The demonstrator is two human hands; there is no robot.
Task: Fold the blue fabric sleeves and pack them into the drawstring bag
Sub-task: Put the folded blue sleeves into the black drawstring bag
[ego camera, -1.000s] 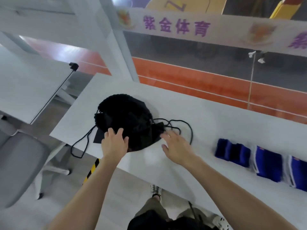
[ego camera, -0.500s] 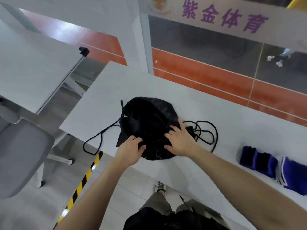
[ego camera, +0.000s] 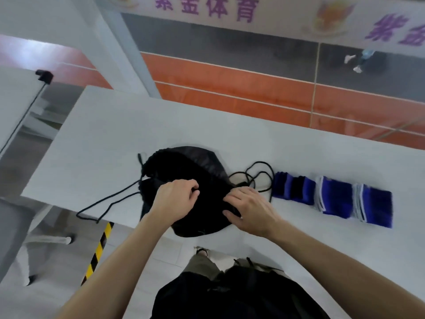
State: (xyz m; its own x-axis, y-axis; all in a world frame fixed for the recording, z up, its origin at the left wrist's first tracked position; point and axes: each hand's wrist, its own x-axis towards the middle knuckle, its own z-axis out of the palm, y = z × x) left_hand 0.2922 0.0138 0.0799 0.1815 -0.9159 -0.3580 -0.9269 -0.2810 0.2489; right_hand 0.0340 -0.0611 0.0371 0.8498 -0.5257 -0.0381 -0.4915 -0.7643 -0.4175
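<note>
Stretching from left to right, a white bench point(ego camera: 110, 134) stands against a glass wall, and beyond the glass lies an orange running track point(ego camera: 230, 93) with white lines. A second white tabletop point(ego camera: 13, 100) and a grey chair point(ego camera: 11, 226) sit at the far left, with yellow-and-black striped tape point(ego camera: 96, 254) on the floor below the near edge of the bench. A pale banner point(ego camera: 287, 21) runs along the top of the glass; its purple characters read 紫金体育.

The black drawstring bag point(ego camera: 202, 166) lies crumpled near the bench's near edge, its cords point(ego camera: 108, 203) trailing off the left side and looping to the right. Three folded blue fabric sleeves point(ego camera: 333, 196) lie in a row just right of the bag, the nearest touching a cord loop.

The left hand point(ego camera: 174, 201) has its fingers curled in, pinching the bag's fabric. The right hand point(ego camera: 250, 210) grips the bag's right side between bent fingers and thumb.

Half a second ago the right hand's fingers were spread flat on the bag, and the left hand was at its near-left edge; both have since bunched on the cloth.
</note>
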